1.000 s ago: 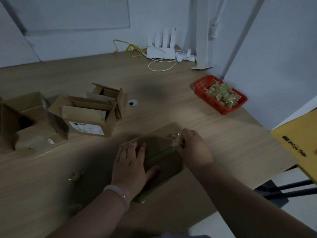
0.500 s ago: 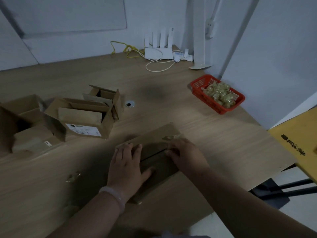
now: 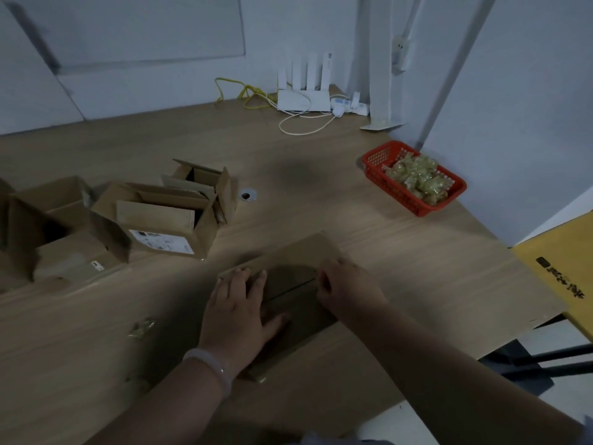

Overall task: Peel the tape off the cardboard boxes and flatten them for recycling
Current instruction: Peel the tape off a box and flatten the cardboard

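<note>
At the left edge of the pale woodgrain bench (image 3: 353, 226), open brown cardboard boxes (image 3: 64, 226) crowd together with flaps up, one bearing a white label. Nearer the front lies bare matte wood, apart from a crumpled scrap of clear tape (image 3: 141, 327). The left hand (image 3: 237, 313) presses flat, its grip fully open, on the flat brown cardboard box (image 3: 288, 274), which lies near the bench's front edge. The right hand (image 3: 346, 290) curls at the right end of the seam; I cannot tell whether its grip pinches anything. Free bench runs rightward to a red plastic mesh basket (image 3: 380, 155) of glossy wrapped pieces.
</note>
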Motion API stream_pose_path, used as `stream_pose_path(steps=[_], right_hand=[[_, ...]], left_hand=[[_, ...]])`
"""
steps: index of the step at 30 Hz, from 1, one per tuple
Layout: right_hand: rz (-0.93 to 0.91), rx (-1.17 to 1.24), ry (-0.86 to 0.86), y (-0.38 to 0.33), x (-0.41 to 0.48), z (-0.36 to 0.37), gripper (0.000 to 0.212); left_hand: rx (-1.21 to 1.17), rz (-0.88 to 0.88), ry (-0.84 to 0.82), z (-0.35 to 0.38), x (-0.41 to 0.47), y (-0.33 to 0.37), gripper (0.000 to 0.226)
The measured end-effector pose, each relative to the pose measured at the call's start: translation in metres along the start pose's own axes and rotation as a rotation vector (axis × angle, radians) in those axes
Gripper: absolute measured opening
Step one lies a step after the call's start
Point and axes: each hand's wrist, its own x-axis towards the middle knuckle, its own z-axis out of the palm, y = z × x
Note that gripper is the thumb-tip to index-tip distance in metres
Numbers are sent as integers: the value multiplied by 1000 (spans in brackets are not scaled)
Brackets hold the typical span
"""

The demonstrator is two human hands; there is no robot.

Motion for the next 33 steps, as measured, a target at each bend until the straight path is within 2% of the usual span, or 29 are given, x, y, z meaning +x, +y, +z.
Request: stream_pose_path(steps=[3,7,10,15,21,25,29,33], right_hand=[[27,68,106,13,-2,-7,11],[6,46,268,28,6,-8,14],[-37,2,282,29,12,-2,18],[-201,-130,321,31,10,4,11],[-165,155,218,30,3,8,24],[-89,220,182,33,15,-3,28],[25,265,171,35,20,-5,48],[-20,192,153,38,20,-2,30]], left_hand=[[13,-3,14,3,1,-3,87],[27,-15,17,7,0,-3,90],[42,-7,21,7,0,-3,88],[28,-17,17,8,1,-2,86],[41,-13,20,9,2,-2,87],[-6,-16,17,8,3,-2,86],[-38,-34,28,8,2,-1,85],[-16,-45,63,11,2,-2,83]])
